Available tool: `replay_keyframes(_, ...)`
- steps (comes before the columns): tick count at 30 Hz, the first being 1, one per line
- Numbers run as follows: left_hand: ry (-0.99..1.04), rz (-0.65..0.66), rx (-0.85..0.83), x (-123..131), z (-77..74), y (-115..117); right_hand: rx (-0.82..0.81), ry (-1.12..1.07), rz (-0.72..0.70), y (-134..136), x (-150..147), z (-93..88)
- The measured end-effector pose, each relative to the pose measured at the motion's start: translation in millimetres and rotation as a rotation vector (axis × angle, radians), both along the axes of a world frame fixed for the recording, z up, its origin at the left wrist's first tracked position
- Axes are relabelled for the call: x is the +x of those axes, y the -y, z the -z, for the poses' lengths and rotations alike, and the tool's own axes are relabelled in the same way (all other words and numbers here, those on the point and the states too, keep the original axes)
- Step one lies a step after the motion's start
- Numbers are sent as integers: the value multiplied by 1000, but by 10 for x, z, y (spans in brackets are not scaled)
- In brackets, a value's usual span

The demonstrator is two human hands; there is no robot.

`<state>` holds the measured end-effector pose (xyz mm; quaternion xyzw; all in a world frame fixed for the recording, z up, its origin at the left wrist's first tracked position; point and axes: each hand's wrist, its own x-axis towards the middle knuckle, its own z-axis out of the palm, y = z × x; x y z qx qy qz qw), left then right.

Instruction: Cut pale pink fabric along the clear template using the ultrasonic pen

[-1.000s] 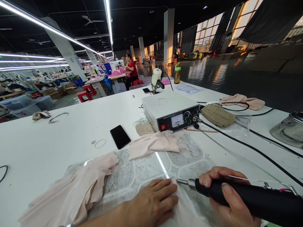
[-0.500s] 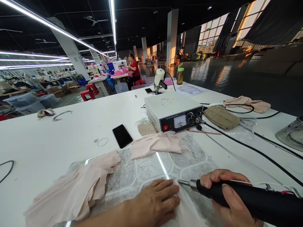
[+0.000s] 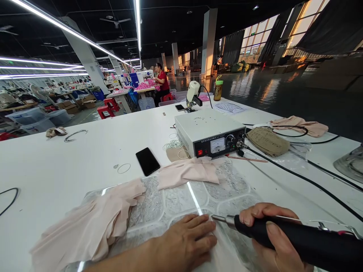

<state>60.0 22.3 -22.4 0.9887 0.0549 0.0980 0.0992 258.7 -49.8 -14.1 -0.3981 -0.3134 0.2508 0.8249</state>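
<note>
My right hand (image 3: 269,238) is wrapped round a black handheld tool (image 3: 297,240) whose metal tip (image 3: 218,218) points left, just above the work surface. My left hand (image 3: 184,241) lies flat, fingers stretched out, pressing pale fabric onto a scratched glass plate (image 3: 176,200); its fingertips sit right beside the tool tip. A black cable (image 3: 297,177) runs from a white control box (image 3: 210,132) with a meter and knobs toward the tool. Pink-beige fabric pieces lie in a pile (image 3: 90,223) at the left and a folded piece (image 3: 190,170) rests at the plate's far edge.
A black phone (image 3: 147,161), wire rings (image 3: 124,168) and a coil of rings (image 3: 172,144) lie on the white table (image 3: 70,162). Beige fabric (image 3: 266,140), pink cloth (image 3: 297,124), a bottle (image 3: 217,87) and a small white machine (image 3: 193,94) stand farther back. A person in red sits at a distant table.
The view has drifted slightly, so the table items sit a little further right and lower. Both hands and the tool stay almost where they were.
</note>
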Motion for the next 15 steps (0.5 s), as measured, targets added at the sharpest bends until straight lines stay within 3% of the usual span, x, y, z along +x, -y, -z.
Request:
replay_keyframes(8,-38,0,-4,11,-35,-9,30,-16,17,-11,-17,-10)
replay_keyframes(15,-54,2,-77,5,-111,-4,-16,-82,-6,219,143,35)
